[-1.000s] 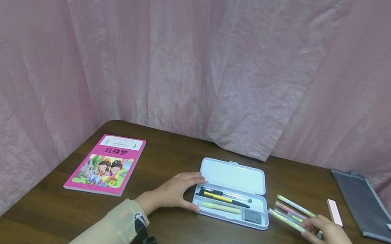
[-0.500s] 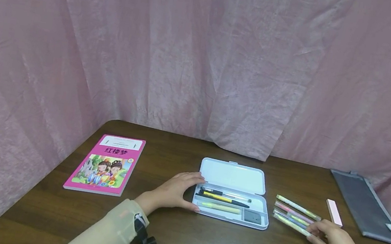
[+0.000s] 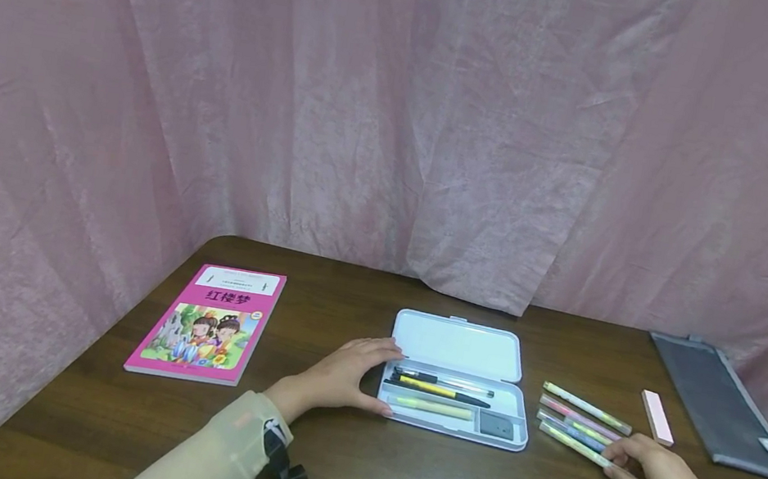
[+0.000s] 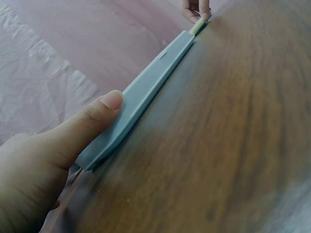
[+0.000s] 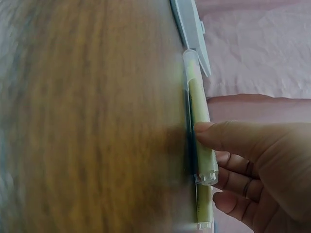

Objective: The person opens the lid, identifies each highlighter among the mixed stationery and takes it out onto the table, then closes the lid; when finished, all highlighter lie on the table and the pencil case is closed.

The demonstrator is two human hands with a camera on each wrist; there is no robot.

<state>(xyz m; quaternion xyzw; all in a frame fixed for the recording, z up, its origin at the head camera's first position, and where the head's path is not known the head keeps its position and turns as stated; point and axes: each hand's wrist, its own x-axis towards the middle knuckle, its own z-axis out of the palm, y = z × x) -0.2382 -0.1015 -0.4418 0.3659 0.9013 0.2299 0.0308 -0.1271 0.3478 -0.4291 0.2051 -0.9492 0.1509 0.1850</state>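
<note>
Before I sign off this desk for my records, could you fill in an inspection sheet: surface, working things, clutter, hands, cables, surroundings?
Surface: brown wood-grain table.
Working things: pencil case, lid open, holding pens and a grey block; loose pens lie side by side to its right.
Clutter: pink book at the left; pink-and-white block and grey pouch at the right.
Hands: left hand holds the pencil case's left end; right hand pinches the nearest yellow pen at its right end.
Cables: nothing seen.
Surroundings: pink curtain hangs behind the table.
</note>
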